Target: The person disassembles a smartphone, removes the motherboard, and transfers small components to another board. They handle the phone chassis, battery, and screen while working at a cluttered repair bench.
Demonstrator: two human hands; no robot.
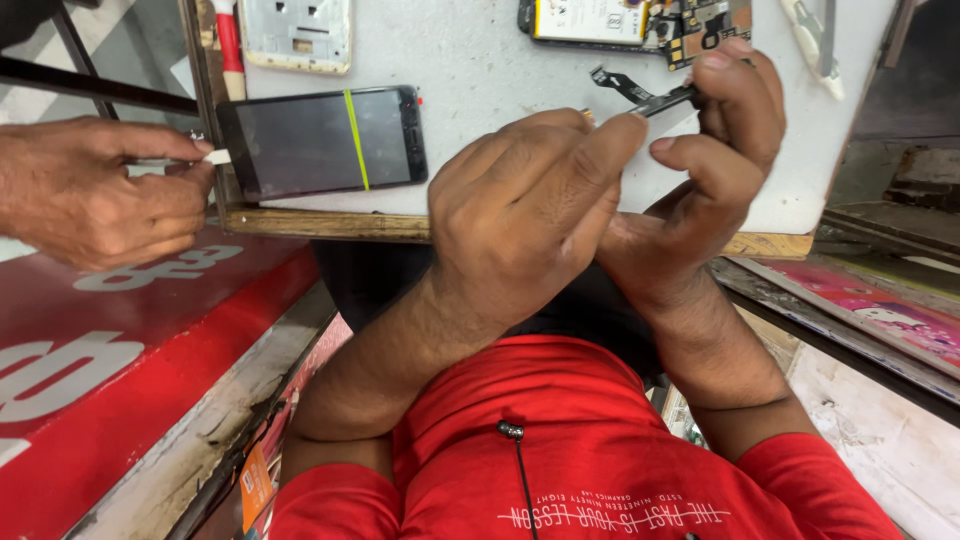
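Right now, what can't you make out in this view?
Head view:
- Left hand: its own fingers hide whatever it grips.
- Black flex strip: one end is hidden under the right hand.
- Opened phone: cut off by the top edge.
- Another person's hand: the white item it pinches is too small to identify.

You see a dark rectangular phone screen with one thin yellow-green stripe. A red sign with white marks lies just below and left of this screen.
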